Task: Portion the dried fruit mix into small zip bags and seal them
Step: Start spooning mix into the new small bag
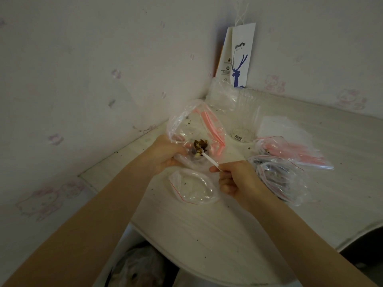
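Note:
My left hand (163, 154) grips the edge of a large clear zip bag (192, 123) with a pink seal strip, held open on the table. A little dried fruit mix (200, 144) lies at its bottom. My right hand (236, 179) pinches the handle of a small white plastic spoon (209, 160) whose bowl reaches into the mix. A small zip bag (194, 188) with a red seal line lies open on the table between my wrists. More small bags (279, 177) holding some mix lie right of my right hand.
A pile of unused zip bags with pink strips (296, 152) lies at the right. A clear plastic cup (242, 121) stands behind the large bag. A white coffee paper bag (240, 56) leans in the wall corner. Crumbs dot the pale table (228, 235).

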